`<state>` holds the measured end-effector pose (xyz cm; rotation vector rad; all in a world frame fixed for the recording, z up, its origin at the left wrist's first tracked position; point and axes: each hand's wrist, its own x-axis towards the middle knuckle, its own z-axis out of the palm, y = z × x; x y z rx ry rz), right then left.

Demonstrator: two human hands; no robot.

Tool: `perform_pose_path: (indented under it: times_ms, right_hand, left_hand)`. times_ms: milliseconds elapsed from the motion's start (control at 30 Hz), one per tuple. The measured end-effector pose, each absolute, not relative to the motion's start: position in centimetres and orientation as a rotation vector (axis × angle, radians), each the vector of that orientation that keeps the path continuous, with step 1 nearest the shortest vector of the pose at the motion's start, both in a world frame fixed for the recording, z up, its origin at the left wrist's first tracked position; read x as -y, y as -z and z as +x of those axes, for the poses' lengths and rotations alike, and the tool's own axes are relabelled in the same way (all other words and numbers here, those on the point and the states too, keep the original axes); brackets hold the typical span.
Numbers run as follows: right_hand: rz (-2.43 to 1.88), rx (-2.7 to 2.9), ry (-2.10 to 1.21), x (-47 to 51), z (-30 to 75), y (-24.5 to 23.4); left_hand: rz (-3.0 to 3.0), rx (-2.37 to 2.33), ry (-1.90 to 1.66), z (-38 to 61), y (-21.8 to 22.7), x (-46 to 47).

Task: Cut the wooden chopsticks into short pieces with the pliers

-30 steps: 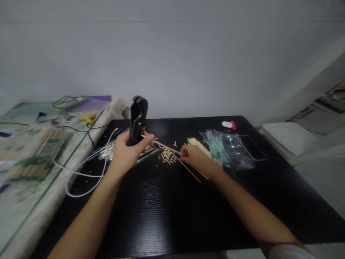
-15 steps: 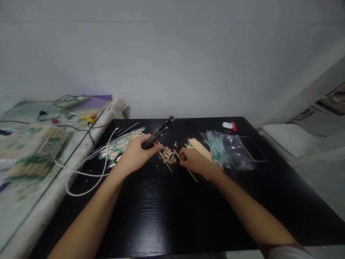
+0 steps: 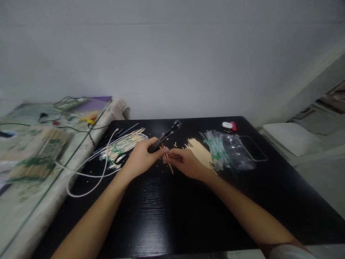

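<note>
My left hand (image 3: 142, 156) is closed around a long black tool (image 3: 165, 137); its far end points up and to the right, and its exact kind is unclear. Against the left fingertips rests my right hand (image 3: 184, 162), its thumb and fingers pinched together at what looks like a thin wooden stick, mostly hidden. Beneath the two hands lie short broken stick pieces, largely covered, with one stick end (image 3: 171, 168) showing. A fan of pale wooden sticks (image 3: 199, 151) lies just beyond my right hand. Black loop handles (image 3: 122, 158) like those of scissors show left of my left hand.
Wrapped sticks (image 3: 126, 144) and a white cable (image 3: 71, 180) lie at the left. Clear wrappers (image 3: 218, 147), a plastic bag (image 3: 237, 153), a phone-like slab (image 3: 253, 148) and a white case (image 3: 227, 125) are at the right. A glass-topped table (image 3: 32, 216) adjoins the black table (image 3: 188, 216).
My right hand has moved left from the loose sticks to meet my left fingertips. The black tool has shifted slightly right and down with my left hand.
</note>
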<state>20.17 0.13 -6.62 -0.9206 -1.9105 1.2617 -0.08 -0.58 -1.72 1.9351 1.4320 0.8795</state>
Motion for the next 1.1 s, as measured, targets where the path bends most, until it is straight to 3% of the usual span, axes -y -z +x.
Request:
perform_pose_path:
  times_ms: [300, 533, 1100]
  right_hand:
    - [-0.991, 2.048, -1.085, -0.6, 20.3, 7.0]
    - [-0.901, 2.068, -1.077, -0.7, 20.2, 7.0]
    - [-0.817, 2.176, -1.033, -1.2, 20.4, 9.1]
  left_hand:
    - [1.938, -1.456, -0.853, -0.4, 1.6, 0.6]
    - [1.906, -1.477, -0.981, -0.7, 1.5, 0.7]
    - [1.988, -1.375, -0.907, 0.1, 1.7, 1.0]
